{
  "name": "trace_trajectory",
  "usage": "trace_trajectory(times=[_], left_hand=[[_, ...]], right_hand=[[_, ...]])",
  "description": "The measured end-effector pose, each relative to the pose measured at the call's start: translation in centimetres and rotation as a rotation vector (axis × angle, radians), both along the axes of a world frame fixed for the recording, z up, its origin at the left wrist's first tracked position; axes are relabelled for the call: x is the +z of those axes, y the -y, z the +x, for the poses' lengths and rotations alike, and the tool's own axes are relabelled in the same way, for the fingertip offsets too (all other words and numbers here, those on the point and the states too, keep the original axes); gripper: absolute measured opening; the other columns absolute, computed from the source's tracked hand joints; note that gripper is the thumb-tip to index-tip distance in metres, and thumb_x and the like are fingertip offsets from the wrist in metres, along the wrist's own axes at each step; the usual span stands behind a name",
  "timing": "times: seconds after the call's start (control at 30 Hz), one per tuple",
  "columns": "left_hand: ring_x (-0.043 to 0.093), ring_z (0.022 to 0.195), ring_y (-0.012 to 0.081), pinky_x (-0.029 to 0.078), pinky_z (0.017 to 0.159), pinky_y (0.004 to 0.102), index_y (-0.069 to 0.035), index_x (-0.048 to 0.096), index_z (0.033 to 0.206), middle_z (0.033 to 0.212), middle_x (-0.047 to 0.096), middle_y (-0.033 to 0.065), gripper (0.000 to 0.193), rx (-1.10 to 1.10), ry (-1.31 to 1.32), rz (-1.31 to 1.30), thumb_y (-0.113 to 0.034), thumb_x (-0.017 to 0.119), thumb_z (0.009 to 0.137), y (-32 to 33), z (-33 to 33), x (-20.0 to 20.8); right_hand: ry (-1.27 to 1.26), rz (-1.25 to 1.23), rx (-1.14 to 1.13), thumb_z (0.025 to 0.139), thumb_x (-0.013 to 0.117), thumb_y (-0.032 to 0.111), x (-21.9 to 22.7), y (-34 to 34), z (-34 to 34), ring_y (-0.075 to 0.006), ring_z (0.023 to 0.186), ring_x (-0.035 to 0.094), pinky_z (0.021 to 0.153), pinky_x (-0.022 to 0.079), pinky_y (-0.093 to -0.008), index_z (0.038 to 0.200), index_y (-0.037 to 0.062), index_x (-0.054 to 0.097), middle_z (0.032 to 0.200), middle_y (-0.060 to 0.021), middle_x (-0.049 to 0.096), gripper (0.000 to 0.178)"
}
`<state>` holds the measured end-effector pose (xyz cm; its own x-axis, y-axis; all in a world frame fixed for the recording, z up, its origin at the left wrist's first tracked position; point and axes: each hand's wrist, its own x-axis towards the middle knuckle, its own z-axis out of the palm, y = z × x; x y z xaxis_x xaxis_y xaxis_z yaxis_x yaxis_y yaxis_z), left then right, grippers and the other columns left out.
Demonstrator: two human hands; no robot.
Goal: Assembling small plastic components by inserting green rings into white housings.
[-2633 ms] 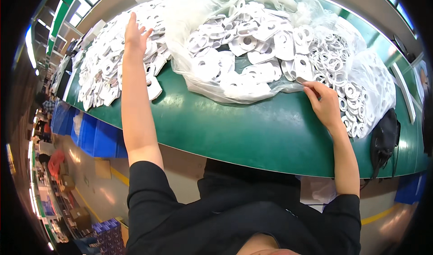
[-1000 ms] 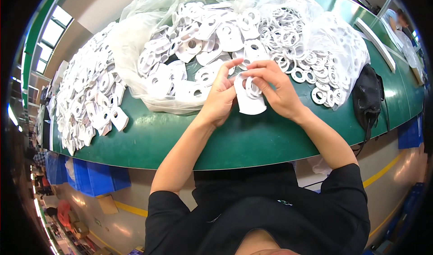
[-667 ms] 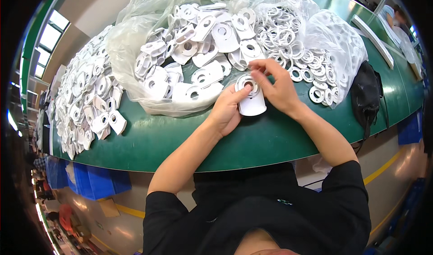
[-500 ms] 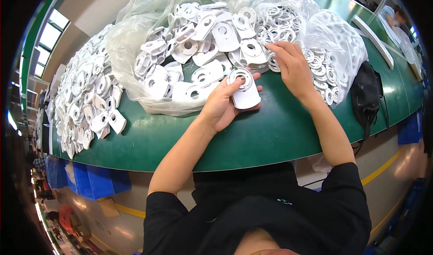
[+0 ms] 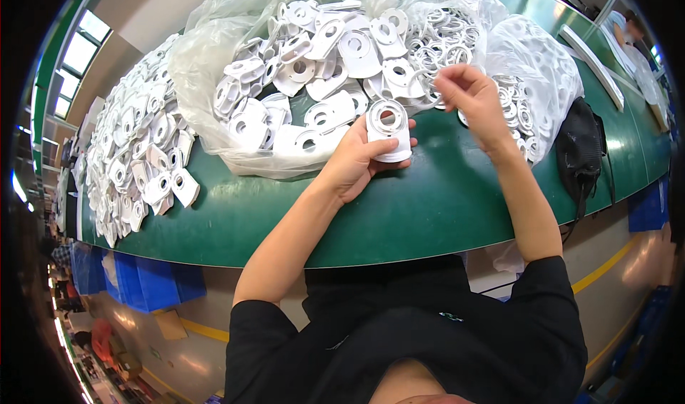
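Observation:
My left hand (image 5: 354, 160) is closed around a white plastic plate (image 5: 391, 149) with one rounded end and a round hole encircled by a ring. The thumb lies across its face and the fingers support it from behind. To its right, my right hand (image 5: 477, 106) is raised with thumb and fingers bent together in a pinch; whatever is between the fingertips is too small to make out. Just beyond that hand are loose white rings (image 5: 457, 53) spilling from a clear bag. More white plates (image 5: 359, 53) of the same shape lie in an opened clear bag behind my left hand.
A large heap of white plates (image 5: 135, 136) covers the left of the green table (image 5: 399, 225). At right stand another clear bag of rings (image 5: 535, 68), a black pouch (image 5: 578, 150) and a long white strip (image 5: 591, 65). Blue bins (image 5: 153, 283) sit below the table edge.
My right hand has moved right, away from the plates, and its fingers have curled inward. My left hand has tilted the plate, and its thumb has shifted from the ring to the lower face.

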<state>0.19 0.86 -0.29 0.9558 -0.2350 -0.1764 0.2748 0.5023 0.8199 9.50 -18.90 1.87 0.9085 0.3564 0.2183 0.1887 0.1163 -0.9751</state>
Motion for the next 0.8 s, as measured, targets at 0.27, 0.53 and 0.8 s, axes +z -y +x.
trace_trajectory(times=[0.27,0.53,0.8], left_hand=[[0.064,0.101,0.0261,0.057,0.075,0.0303,-0.004,0.032,0.134,0.119,0.056,0.0148,0.054,-0.096,0.038,-0.015,0.004,0.05,0.083,0.2,-0.2,0.2],[0.064,0.1,0.0259,0.055,0.068,0.0275,-0.004,0.034,0.133,0.118,0.057,0.0151,0.044,-0.121,0.008,0.01,-0.006,0.046,0.091,0.2,-0.4,0.5],[0.068,0.089,0.0214,0.048,0.054,0.0209,-0.003,0.035,0.132,0.113,0.061,0.0139,0.039,-0.067,0.117,0.185,-0.011,0.046,0.095,0.3,-0.4,-0.4]], right_hand=[[-0.161,-0.078,0.141,0.087,0.067,0.014,-1.5,-1.9,-1.8,-0.0061,0.067,0.056,0.06,0.045,-0.0195,0.093,0.001,0.063,0.08,-0.0026,0.064,0.015],[-0.093,-0.172,0.142,0.084,0.071,0.012,-1.7,-1.6,-1.5,-0.0061,0.07,0.059,0.062,0.046,-0.0192,0.09,0.0003,0.064,0.081,-0.0035,0.065,0.015],[0.175,-0.319,0.046,0.086,0.068,0.014,-1.0,-2.3,-2.9,-0.0056,0.074,0.059,0.064,0.045,-0.0203,0.096,-0.001,0.066,0.08,-0.0018,0.065,0.018]])
